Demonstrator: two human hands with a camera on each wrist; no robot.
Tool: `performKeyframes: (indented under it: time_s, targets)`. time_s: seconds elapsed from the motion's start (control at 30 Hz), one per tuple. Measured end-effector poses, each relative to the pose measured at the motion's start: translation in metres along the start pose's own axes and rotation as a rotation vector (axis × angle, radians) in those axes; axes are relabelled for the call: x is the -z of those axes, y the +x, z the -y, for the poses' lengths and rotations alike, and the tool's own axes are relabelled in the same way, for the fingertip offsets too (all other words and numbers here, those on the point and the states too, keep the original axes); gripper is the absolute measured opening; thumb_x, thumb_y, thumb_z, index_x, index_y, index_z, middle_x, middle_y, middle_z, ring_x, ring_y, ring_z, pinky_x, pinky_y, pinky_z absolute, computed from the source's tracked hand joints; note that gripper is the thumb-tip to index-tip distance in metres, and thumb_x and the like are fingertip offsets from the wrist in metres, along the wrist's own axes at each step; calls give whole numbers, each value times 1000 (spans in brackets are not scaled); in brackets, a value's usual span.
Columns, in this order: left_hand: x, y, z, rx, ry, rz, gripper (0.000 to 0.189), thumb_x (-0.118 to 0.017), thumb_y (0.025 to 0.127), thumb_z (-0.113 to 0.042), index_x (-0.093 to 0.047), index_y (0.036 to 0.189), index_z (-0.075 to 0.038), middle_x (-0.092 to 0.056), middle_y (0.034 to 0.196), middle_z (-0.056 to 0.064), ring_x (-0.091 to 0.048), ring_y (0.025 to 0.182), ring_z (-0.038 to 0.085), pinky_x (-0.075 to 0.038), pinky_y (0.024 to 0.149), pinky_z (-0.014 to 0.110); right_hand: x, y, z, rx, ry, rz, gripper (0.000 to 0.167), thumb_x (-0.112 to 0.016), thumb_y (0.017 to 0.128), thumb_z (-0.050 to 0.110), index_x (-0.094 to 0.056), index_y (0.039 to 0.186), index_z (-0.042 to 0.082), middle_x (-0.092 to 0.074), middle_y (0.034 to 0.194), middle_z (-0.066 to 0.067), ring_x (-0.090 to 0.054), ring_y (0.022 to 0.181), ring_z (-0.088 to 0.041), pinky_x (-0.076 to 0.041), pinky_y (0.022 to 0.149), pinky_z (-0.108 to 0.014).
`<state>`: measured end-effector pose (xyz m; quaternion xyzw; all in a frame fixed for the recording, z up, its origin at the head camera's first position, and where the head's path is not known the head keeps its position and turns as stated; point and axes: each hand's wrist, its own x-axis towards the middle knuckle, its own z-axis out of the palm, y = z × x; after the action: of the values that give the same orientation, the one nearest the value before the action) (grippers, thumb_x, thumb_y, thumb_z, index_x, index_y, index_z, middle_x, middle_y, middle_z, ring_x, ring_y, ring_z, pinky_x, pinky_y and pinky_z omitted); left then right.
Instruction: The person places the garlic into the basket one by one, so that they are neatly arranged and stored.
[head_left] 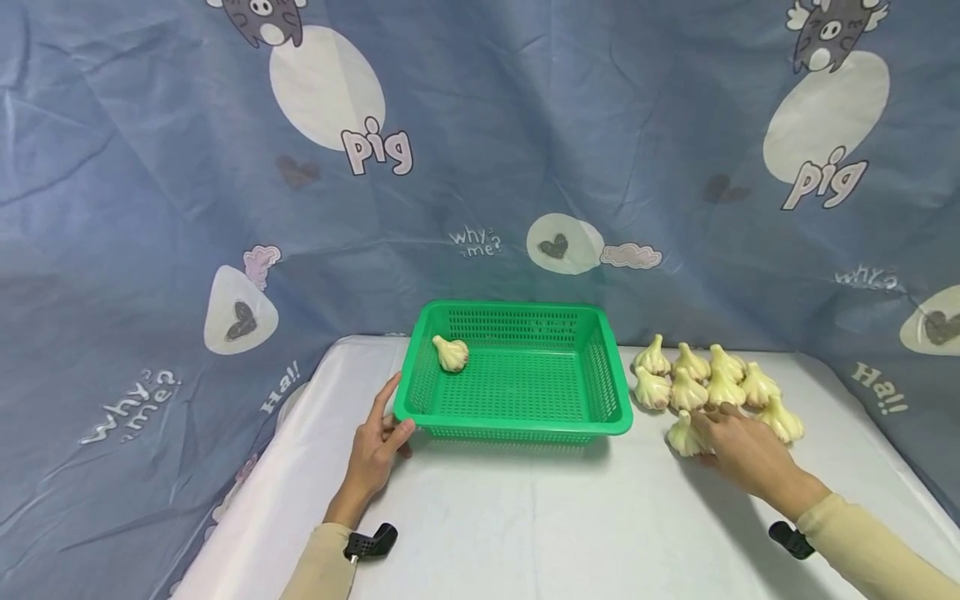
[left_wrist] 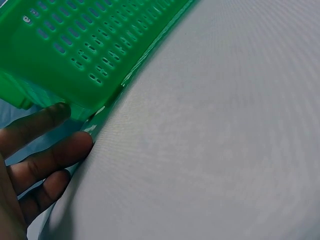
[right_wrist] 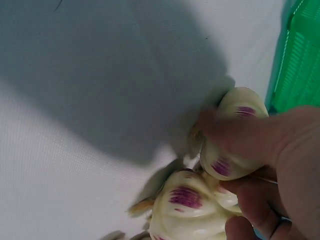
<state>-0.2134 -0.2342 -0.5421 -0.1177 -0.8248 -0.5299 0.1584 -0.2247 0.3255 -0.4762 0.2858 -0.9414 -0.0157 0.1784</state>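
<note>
A green slotted plastic basket (head_left: 517, 427) stands on the white table, with one garlic bulb (head_left: 452, 355) lying inside at its left. My left hand (head_left: 371, 454) touches the basket's front left corner, its thumb by the rim and its fingers along the side. At the right, my right hand (head_left: 738, 450) holds a pale garlic bulb (head_left: 682, 435) at the front of a group. In the right wrist view the thumb crosses this garlic bulb (right_wrist: 242, 97), and curled fingers lie on its other side. A second bulb with purple marks (right_wrist: 185, 205) sits beside it.
Several more garlic bulbs (head_left: 688, 390) stand close together in rows right of the basket, some partly hidden by the right hand. A blue printed cloth (head_left: 480, 150) hangs behind the table (head_left: 517, 525) and along its sides.
</note>
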Motion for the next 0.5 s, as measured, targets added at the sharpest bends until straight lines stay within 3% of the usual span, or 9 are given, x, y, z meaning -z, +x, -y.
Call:
performKeyframes:
  time_s: [0.17, 0.3, 0.5]
  targets:
    - [0, -1, 1, 6, 0, 2, 78, -64, 101, -20, -29, 169, -32, -66, 60, 7, -65, 53, 16, -54, 56, 32, 2, -2, 1, -6, -5, 15, 66, -103, 59, 31, -69, 109, 3, -77, 105, -14, -67, 86, -36, -51, 49, -44]
    - [0, -1, 1, 4, 1, 2, 77, -64, 101, -20, -29, 169, -32, -68, 62, 8, -66, 53, 16, -54, 56, 32, 1, -3, 3, 1, -13, -10, 62, -101, 64, 31, -67, 107, 3, -75, 99, -13, -65, 80, -34, -45, 44, -39]
    - [0, 0, 0, 0, 8, 0, 77, -63, 102, -20, -29, 169, -31, -68, 61, 7, -65, 52, 15, -54, 56, 31, -1, -4, 2, 24, 4, -52, 69, -100, 64, 31, -72, 121, 3, -77, 106, -15, -69, 90, -37, -52, 49, -43]
